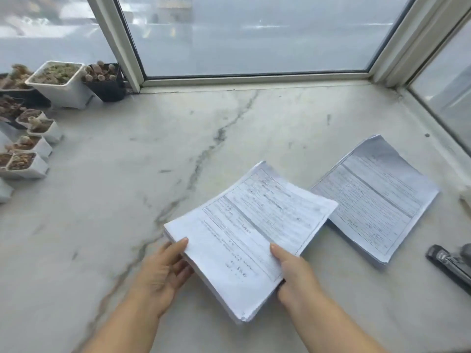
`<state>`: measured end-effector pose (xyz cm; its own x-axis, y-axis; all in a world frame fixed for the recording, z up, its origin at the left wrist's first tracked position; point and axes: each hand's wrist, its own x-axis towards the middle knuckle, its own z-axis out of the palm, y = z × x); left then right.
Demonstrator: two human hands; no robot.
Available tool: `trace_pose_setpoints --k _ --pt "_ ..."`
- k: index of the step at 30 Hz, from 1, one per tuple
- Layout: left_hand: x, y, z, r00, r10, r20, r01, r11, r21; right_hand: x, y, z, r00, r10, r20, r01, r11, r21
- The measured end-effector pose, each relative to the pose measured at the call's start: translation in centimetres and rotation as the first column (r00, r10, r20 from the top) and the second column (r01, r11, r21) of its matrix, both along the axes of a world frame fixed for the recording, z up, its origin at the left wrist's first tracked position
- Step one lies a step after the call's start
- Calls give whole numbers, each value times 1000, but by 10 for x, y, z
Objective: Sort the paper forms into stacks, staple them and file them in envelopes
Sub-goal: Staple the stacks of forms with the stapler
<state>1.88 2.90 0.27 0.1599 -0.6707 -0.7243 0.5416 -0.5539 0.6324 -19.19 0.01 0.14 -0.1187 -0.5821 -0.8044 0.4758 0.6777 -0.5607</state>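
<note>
Both hands on the forms!
Left hand (163, 271) and right hand (295, 273) grasp the thick white printed paper stack (244, 233); second stack (377, 197) lies beyond the right hand.

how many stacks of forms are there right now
2. One stack is held in both hands, left hand and right hand. The other stack lies flat on the marble to its right.

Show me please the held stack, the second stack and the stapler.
Held stack (251, 225), head view, middle of top sheet.
Second stack (377, 197), head view, middle of top sheet.
Stapler (448, 263), head view, black body.
</note>
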Motion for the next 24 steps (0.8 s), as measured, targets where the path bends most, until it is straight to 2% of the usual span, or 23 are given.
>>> trace_pose_setpoints --k 2,3,6,9,11,13,15,17,18,20,22,24 --pt "-24 17 -7 994 63 -92 -59 997 47 14 20 -15 999 -46 6 46 995 84" --pt "-34 25 -11 994 63 -92 -58 997 54 20 29 -17 999 -44 28 41 994 105" --pt "-33 36 -19 999 42 -10 -42 997 62 8 36 -13 986 -71 151 56 993 101" --pt "-3 34 -19 995 -55 79 50 997 64 -46 15 -15 971 -124 205 118 992 37" --pt "14 30 -15 985 -109 137 102 993 53 -82 -3 -14 980 -14 198 12 1000 9" --pt "26 28 -12 982 -139 126 134 990 41 -100 -22 -8 962 255 103 -257 966 16" --pt "31 31 -10 990 -128 59 126 991 43 -98 -37 -5 835 549 -46 -548 836 19" --pt "31 36 -14 991 -130 -3 130 990 56 -85 -49 -3 682 704 -195 -710 702 52" --pt "29 40 -16 990 -136 -22 137 989 58 -77 -52 -2 652 727 -217 -732 678 69" --pt "21 44 -15 990 -141 -31 143 987 67 -64 -53 -2 664 722 -194 -723 686 79" --pt "14 46 -14 991 -130 23 129 990 61 -59 -52 1 687 697 -205 -703 709 56" --pt "11 45 -9 992 -85 96 85 996 3 -62 -50 11 718 665 -205 -685 728 -36"
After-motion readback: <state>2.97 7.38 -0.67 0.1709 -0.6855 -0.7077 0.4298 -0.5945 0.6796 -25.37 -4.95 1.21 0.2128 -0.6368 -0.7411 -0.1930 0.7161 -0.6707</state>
